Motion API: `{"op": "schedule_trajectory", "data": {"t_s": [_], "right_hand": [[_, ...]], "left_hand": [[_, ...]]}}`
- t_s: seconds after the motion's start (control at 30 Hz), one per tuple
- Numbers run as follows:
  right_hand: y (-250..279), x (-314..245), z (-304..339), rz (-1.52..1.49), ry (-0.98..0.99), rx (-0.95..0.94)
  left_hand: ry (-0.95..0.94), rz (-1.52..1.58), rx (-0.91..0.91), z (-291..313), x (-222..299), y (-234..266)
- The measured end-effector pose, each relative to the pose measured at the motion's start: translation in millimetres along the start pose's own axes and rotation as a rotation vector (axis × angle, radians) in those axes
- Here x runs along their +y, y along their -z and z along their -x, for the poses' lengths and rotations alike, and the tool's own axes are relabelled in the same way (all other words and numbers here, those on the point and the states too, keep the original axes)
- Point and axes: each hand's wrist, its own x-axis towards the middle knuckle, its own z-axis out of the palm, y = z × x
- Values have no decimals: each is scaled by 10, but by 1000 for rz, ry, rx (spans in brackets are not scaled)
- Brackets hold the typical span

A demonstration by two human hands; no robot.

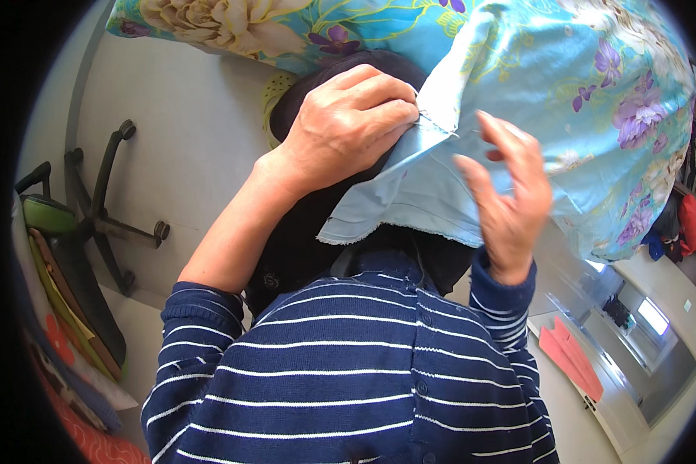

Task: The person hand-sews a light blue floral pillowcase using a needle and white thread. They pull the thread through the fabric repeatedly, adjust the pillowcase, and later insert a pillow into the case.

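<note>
A light blue floral cloth drapes across my lap and over the far side, printed with purple and cream flowers. Its paler underside is turned up near me, with a frayed edge. My left hand pinches a folded corner of this cloth between thumb and fingers. Just right of that corner, my right hand hovers over the cloth, thumb and fingers apart. Nothing that I can make out lies between its fingers; a needle or thread would be too fine to see here.
On the left stands an office chair with a black wheeled base, and colourful folded fabrics lie beside it. A yellow-green clog shows beyond my left wrist. At right are a pink paper-like piece and a red cloth item.
</note>
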Motion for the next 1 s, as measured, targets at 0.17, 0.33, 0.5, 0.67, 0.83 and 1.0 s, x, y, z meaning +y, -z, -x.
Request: {"op": "schedule_trajectory", "data": {"t_s": [0.17,0.33,0.5,0.67,0.83,1.0], "right_hand": [[-150,176,63,-376,-337,-213],[-117,219,19,-989,-450,-40],[-154,298,48,-1433,-503,12],[-194,276,34,-2017,-573,11],[-228,321,-18,-2113,-612,107],[-277,425,-2,-2107,-607,129]], "left_hand": [[5,36,10,-20,-12,15],[-99,77,-67,-54,-65,78],[-131,120,-131,-85,-121,69],[-176,159,-150,-134,-152,61],[15,219,-167,-213,-97,41],[23,185,-120,-218,-76,1]]}}
